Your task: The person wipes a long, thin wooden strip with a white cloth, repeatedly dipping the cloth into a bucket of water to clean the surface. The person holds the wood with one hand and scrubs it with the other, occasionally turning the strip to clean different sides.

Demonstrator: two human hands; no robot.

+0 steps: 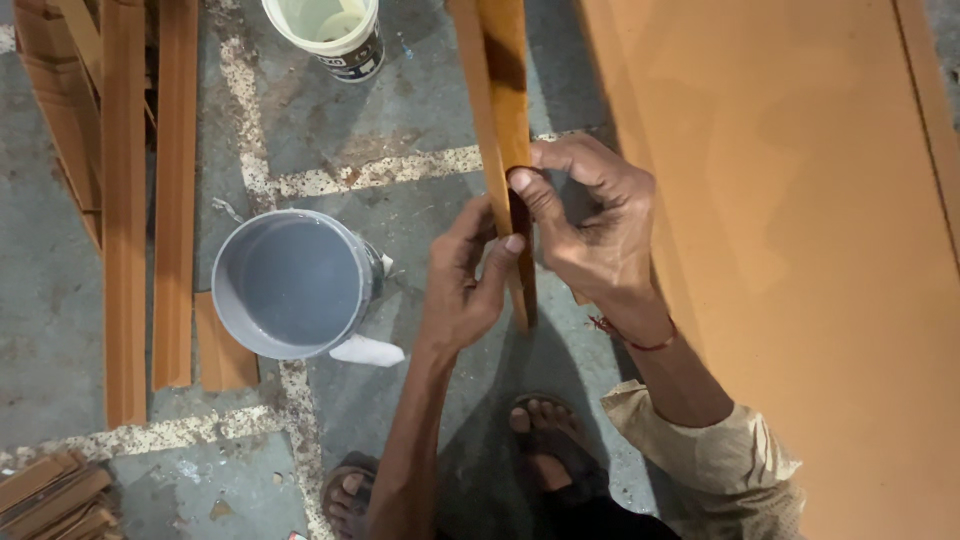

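The person is holding a long, narrow wooden strip (500, 110), stained orange-brown, near the middle of the view, with both hands meeting on its lower part. The right hand (595, 225) is closing around the strip from the 3 o'clock side, thumb pressing on its near face, while the left hand (465, 280) is pinching its edge from the 9 o'clock side, fingertips touching the right thumb. The strip is running lengthwise from about 6 o'clock, where its lower end is showing just below the hands, up toward 12 o'clock and out of the top of the frame, leaning slightly left at the top. It looks light and stiff, likely easy to steady with a two-handed pinch near one end, though a freshly coated surface could be slick or mark easily; holding by the edges seems safest. At 9 o'clock a grey bucket (292, 285) is sitting on the concrete floor (400, 110), with a white tub (330, 30) toward 11 o'clock and more strips (125, 200) lying at far left. A large orange board (800, 250) is filling the right side.
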